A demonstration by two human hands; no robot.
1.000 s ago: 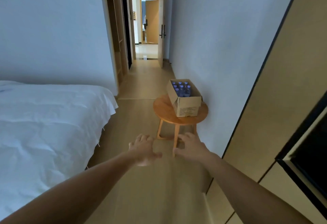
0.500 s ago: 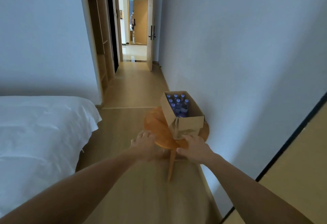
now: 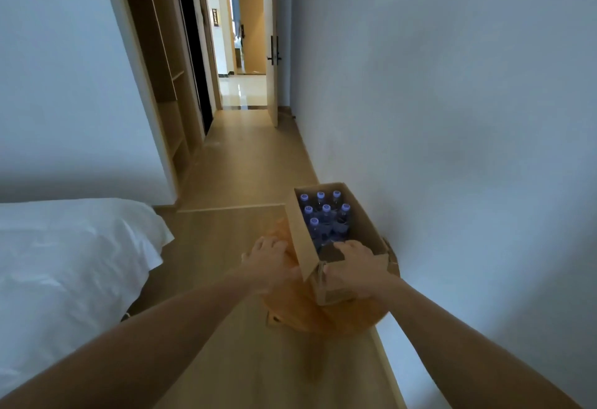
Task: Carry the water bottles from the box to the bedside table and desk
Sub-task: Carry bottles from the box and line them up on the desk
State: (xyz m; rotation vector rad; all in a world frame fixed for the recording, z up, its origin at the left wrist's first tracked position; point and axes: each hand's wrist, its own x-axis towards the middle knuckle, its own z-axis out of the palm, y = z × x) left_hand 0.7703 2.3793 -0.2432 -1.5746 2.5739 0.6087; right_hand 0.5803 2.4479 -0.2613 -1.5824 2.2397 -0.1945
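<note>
I am looking down a narrow room at a cardboard box (image 3: 299, 240) that is sitting on a small round wooden table (image 3: 323, 318), close against the right wall (image 3: 452, 118). The box is standing open at the top, and the water bottles (image 3: 326, 211) are standing upright inside it, packed together toward its far end. I am counting seven blue-violet caps. The bottle labels are lying in shadow and I cannot read them.

The right hand (image 3: 355, 268) is gripping the near end of the box: its fingers are curling over the near rim into the opening, and the thumb is pressing on the outer face. A dark printed patch is showing on that near face just below the hand, but it is too blurred to read.

The left hand (image 3: 268, 260) is lying over the table top just beside the left wall of the box, its fingers stretching out loosely toward the far side and holding nothing. I cannot tell whether it is touching the cardboard.

A bed (image 3: 64, 263) with white sheets is filling the near left. Open wooden shelving (image 3: 168, 85) is running along the far left, and a door (image 3: 271, 53) is standing open at the far end of the wooden floor (image 3: 245, 166). A small dark plaque (image 3: 214, 17) is hanging beyond the doorway, its writing too small to read.
</note>
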